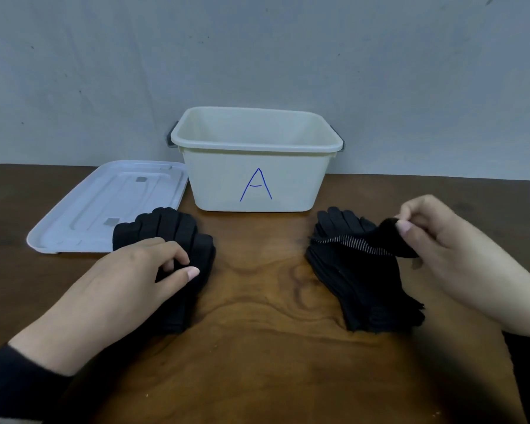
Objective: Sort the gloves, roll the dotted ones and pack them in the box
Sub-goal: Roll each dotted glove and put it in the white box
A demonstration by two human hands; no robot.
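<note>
Head view: two dark stacks of gloves on a brown wooden surface (257, 347), sorting apparently under way. Left hand (129, 289) curled onto the left pile (178, 234), thumb and fingers pinching its top glove. Right hand (441, 240) pinching a lifted glove (377, 243) by one edge, grip narrow, a pale dotted band showing along the fold, above the right pile (361, 289). Nothing rolled so far, by the look of it. Box (257, 179) marked with a blue A standing open between and behind the piles, no glove visible inside. Rolling and packing both seemingly left to do. Lid (104, 206) lying flat left of the box, partly under the left pile. Behind, a plain grey wall (257, 50) with small dark specks.
</note>
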